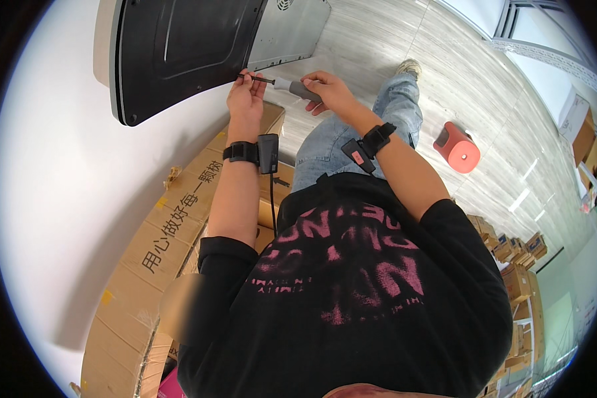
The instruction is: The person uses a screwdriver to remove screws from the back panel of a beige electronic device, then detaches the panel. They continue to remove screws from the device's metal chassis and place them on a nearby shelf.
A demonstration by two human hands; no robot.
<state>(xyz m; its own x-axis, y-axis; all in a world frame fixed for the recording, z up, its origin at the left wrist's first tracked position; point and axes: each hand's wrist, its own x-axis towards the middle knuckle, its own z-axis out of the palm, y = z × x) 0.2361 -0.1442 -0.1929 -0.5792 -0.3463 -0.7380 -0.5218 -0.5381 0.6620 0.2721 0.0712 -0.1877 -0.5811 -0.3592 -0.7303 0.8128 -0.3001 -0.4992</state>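
Note:
My left hand [247,96] pinches a long thin black screw [265,80] at the lower edge of a large black panel [186,60]. One end of the screw points to that edge, and its head faces right. Wrapped in my right hand [331,93] is a grey powered screwdriver [304,91], its pale nose pointing left at the screw head. Whether the bit touches the head I cannot tell. A grey metal sheet [288,33] with a vented spot joins the black panel on its right.
Long cardboard boxes [172,232] lie along the white wall [40,166] at my left. A red cylindrical object [461,149] rests on the grey wood-look floor [497,126] to the right. More small boxes [511,249] are stacked at the lower right.

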